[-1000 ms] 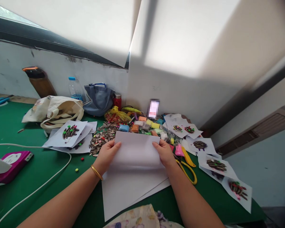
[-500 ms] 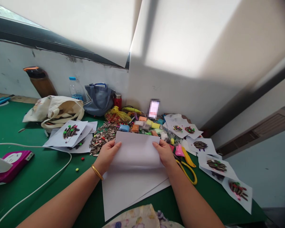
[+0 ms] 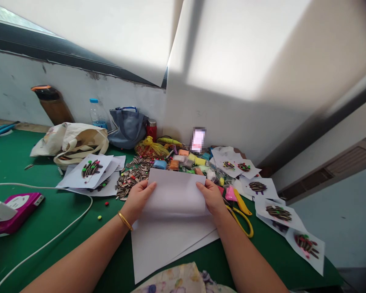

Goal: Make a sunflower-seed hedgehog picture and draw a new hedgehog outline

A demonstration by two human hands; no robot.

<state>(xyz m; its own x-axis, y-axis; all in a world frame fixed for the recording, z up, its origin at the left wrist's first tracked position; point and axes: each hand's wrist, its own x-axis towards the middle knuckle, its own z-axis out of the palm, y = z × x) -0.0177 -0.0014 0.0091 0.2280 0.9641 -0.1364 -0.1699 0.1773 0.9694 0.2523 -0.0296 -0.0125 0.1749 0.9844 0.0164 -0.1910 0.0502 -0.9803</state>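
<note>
A white sheet of paper (image 3: 174, 191) is folded up from the green table (image 3: 61, 219), its upper half lifted toward me. My left hand (image 3: 138, 199), with a gold bangle at the wrist, pinches its left edge. At the right edge my right hand (image 3: 212, 197) grips the same sheet. More white sheets (image 3: 161, 248) lie flat underneath, near the table's front edge.
Behind the paper lie a heap of sunflower seeds (image 3: 131, 175), coloured clay blocks (image 3: 186, 162) and yellow scissors (image 3: 242, 221). Finished seed pictures (image 3: 91, 169) sit left and further pictures (image 3: 277, 211) run along the right edge. A white cable (image 3: 64, 228), pink box (image 3: 15, 211), bags and bottles stand left.
</note>
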